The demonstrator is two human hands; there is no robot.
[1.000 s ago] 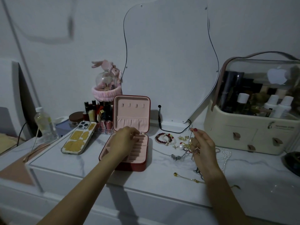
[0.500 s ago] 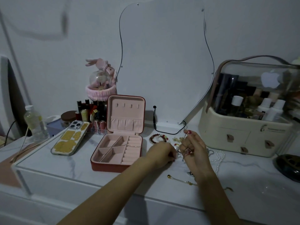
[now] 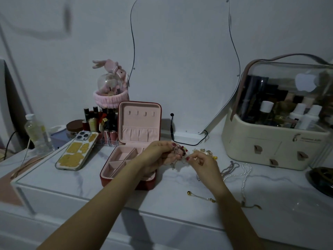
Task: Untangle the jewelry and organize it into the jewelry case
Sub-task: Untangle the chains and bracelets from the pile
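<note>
Head view: both hands, left hand [image 3: 156, 154] and right hand [image 3: 202, 162], pinch a tangled clump of chain jewelry [image 3: 178, 151] for teasing apart, at three o'clock of the open pink-lined red jewelry case [image 3: 126, 159].

Both forearms extended forward and converging, left hand [image 3: 155, 156] palm-up with fingers curled, right hand [image 3: 201, 160] just beside it, thumb and forefinger pinched, remaining fingers curled, painted nails visible

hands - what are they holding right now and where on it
Both the left hand and right hand pinch a tangled clump of jewelry, one from each side; the exact strand cannot be told.
</note>
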